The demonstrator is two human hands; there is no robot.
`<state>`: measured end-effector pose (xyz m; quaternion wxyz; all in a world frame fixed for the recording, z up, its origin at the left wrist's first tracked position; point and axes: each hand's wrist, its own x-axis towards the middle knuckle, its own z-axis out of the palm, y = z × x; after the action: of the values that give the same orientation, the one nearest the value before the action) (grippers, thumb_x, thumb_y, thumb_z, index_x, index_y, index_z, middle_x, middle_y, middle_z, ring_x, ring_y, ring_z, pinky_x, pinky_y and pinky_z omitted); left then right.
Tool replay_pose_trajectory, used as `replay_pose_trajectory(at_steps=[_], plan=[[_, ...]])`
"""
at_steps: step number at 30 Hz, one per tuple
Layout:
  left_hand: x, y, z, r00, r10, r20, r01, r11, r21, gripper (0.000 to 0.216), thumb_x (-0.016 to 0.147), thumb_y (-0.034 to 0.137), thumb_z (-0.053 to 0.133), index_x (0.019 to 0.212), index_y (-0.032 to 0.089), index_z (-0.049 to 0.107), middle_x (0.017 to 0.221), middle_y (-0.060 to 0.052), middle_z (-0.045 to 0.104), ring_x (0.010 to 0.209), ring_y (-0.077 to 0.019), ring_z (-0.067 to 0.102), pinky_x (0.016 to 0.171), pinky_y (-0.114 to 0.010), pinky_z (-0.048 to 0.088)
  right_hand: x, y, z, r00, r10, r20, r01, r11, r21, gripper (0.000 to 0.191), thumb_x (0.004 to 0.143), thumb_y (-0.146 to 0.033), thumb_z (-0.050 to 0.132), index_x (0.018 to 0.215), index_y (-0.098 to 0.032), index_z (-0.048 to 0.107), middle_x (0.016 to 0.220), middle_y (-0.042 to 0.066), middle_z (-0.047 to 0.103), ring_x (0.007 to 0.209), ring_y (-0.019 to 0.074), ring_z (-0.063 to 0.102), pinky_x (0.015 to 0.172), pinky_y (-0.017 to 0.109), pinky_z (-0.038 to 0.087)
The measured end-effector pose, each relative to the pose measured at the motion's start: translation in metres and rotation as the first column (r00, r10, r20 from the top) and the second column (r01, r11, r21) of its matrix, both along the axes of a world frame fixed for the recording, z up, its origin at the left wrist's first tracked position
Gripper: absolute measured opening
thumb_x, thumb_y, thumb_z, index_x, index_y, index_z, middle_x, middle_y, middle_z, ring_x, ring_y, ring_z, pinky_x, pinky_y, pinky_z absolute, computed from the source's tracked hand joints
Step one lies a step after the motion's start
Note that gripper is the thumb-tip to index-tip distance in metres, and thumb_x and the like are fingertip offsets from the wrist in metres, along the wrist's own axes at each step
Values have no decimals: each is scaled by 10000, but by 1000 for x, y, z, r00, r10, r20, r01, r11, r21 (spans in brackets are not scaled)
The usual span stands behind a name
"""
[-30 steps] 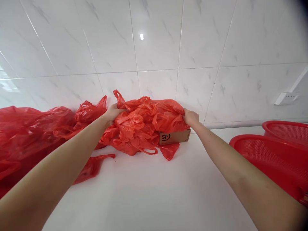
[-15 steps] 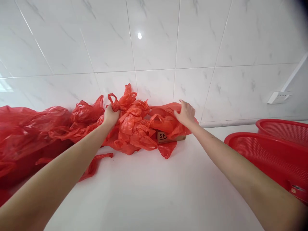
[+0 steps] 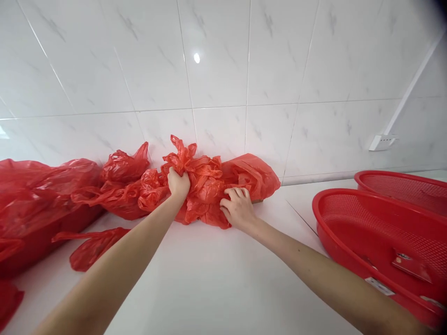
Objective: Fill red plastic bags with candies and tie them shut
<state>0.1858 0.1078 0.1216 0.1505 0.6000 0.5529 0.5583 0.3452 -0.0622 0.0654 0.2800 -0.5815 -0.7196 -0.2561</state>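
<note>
A crumpled heap of thin red plastic bags point(image 3: 206, 186) lies against the tiled wall. My left hand point(image 3: 179, 184) is closed on a bunched bag near the top of the heap. At its front right, my right hand point(image 3: 240, 209) has curled fingers gripping the plastic. A brown cardboard box point(image 3: 257, 201) shows only as a small edge under the heap; its printed front is hidden behind the right hand. The puffed end of a bag point(image 3: 256, 174) spreads over the box.
More red bags point(image 3: 124, 197) lie leftward, beside a large bag-covered mass point(image 3: 49, 186). A loose red bag point(image 3: 92, 249) rests on the white tabletop point(image 3: 195, 284). Red plastic baskets point(image 3: 344, 228) stand at the right, the nearer one holding a small packet point(image 3: 412, 265). A socket point(image 3: 383, 142) is on the wall.
My right hand has moved left and down from the bag's far end to the heap's front. The left hand has shifted right. The box's printed face is now covered.
</note>
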Motion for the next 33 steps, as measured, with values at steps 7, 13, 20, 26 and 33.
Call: replay_pose_trajectory(at_steps=[7,13,20,26,33], plan=[[13,-11,-4,988,-147,-51,141,985,-99,349,913,336,594,1220,170,575,1215,-97,606,1051,-233,614,886,-451,521,-20,-10,24,997,32,-67,-29,998,47,377,913,-291,550,1283,-219,568,1386,103,497,1211,247,442,1032,403,325],[8,-21,6,918,-391,-66,374,909,-186,325,911,347,598,1172,154,602,1168,-83,627,988,-223,634,834,-417,545,5,28,13,988,-149,-33,135,957,-256,354,875,-337,622,1196,-191,636,1313,144,559,1171,293,499,1017,443,336],[-30,-25,60,921,-379,90,388,909,-149,270,911,356,591,1054,132,634,1054,-67,654,896,-188,639,772,-370,545,14,29,6,982,-138,-126,102,961,-258,341,897,-315,573,1212,-196,623,1253,134,610,1148,284,520,1018,444,322],[-42,-42,66,886,-432,168,450,888,-94,312,824,389,621,1051,175,613,1070,-77,667,787,-154,651,718,-304,534,18,29,24,903,-123,-411,70,988,-140,279,938,-268,452,1122,-235,659,1174,81,669,1052,252,579,911,405,412],[-25,-92,23,890,-452,61,446,890,97,613,830,470,613,1368,250,417,1411,-129,439,1254,-249,491,1043,-401,398,33,27,67,688,26,-725,50,995,83,551,1020,-401,112,1280,-204,556,1219,106,654,1085,205,621,863,339,487]])
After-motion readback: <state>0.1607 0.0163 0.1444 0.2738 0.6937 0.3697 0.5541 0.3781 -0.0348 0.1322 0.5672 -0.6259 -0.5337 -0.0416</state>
